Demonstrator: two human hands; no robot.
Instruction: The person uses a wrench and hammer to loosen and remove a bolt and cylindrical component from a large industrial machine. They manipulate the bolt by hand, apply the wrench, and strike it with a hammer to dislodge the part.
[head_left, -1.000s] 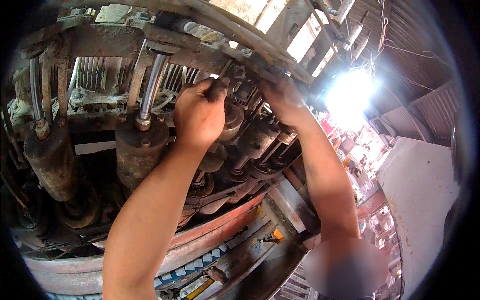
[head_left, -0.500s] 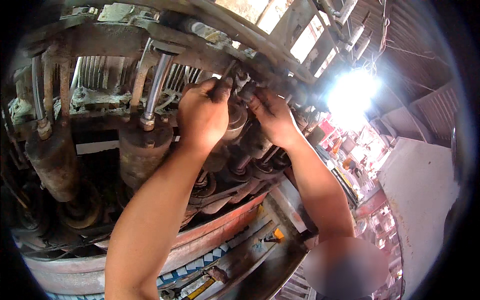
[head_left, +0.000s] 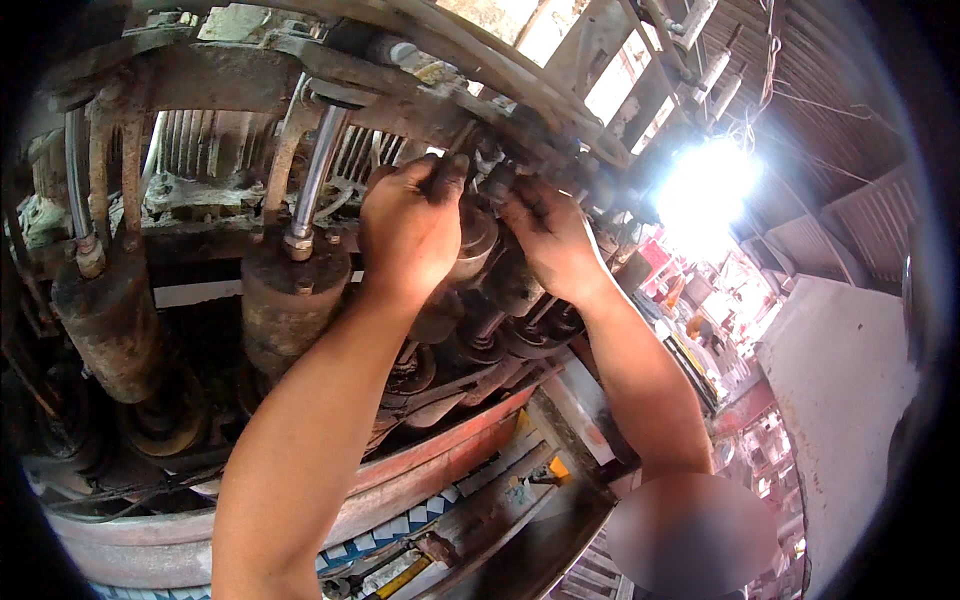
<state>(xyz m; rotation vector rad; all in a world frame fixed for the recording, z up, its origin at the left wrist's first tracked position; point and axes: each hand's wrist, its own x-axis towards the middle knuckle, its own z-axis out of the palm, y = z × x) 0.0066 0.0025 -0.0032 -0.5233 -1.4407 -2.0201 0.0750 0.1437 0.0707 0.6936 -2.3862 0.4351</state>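
Note:
Both my arms reach up into a grimy machine with a row of metal cylinders. My left hand (head_left: 412,222) is closed, thumb and fingers pinched together near the top of a cylinder (head_left: 472,243). Just to its right, my right hand (head_left: 550,228) is closed too, with blackened fingertips. Whatever small part they grip between them, by the dark fittings under the beam, is hidden by the fingers and shadow. Left of my hands stands another heavy cylinder (head_left: 292,310) with a shiny steel rod (head_left: 318,175) rising from it.
A further cylinder (head_left: 112,325) stands at the far left. Below runs the machine's curved red and grey rim (head_left: 440,470). Beneath it lie a yellow-handled tool (head_left: 405,577) and blue-white tiles (head_left: 385,538). A bright lamp (head_left: 705,185) glares at right, near a pale panel (head_left: 840,370).
My right hand has turned slightly and its fingers have shifted a little. The left hand stays almost where it was, pinching at the same place. The whole view has moved very slightly.

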